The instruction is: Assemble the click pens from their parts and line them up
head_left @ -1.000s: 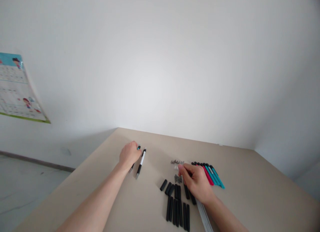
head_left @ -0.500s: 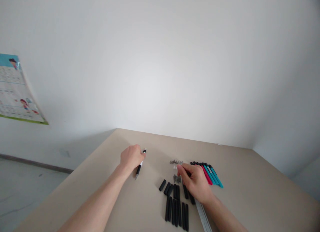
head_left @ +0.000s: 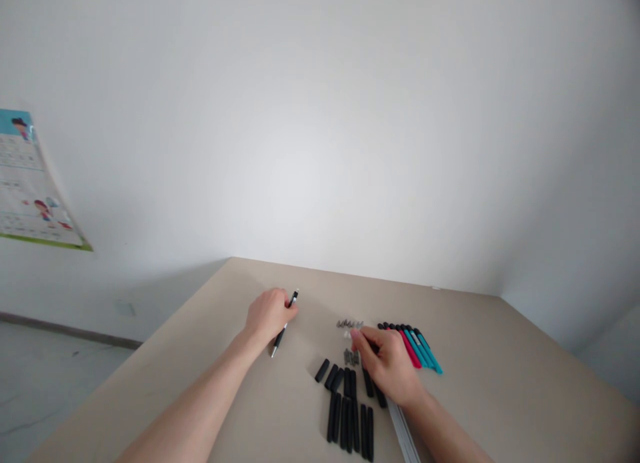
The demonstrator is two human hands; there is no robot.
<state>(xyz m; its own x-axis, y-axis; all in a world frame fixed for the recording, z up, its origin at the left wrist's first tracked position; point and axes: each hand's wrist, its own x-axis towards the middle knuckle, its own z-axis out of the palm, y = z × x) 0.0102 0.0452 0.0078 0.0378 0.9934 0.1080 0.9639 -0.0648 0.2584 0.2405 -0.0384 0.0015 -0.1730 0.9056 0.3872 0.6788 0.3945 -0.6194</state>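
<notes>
My left hand (head_left: 271, 314) is closed around the upper part of a black and white pen (head_left: 279, 338), whose silver tip points toward me. Over the parts on the right, my right hand (head_left: 388, 362) has thumb and forefinger pinched together; whatever they hold, if anything, is hidden. Small white pieces (head_left: 347, 334) lie by these fingertips. Just beyond is a row of small silver cone-shaped tips (head_left: 349, 323). Small metal springs (head_left: 351, 357) lie to the left of the hand. Nearer to me are several black tubes (head_left: 347, 416), short and long.
Several pink and teal pen barrels (head_left: 425, 348) with black ends lie right of my right hand. Thin white refill-like sticks (head_left: 403, 434) run under my right forearm. The beige table (head_left: 280, 410) meets a white wall behind; a poster (head_left: 37, 183) hangs at left.
My left hand has shifted slightly right with the pen, whose upper end now leans further right. My right hand stays pinched by the small white pieces. The whole view has shifted a little.
</notes>
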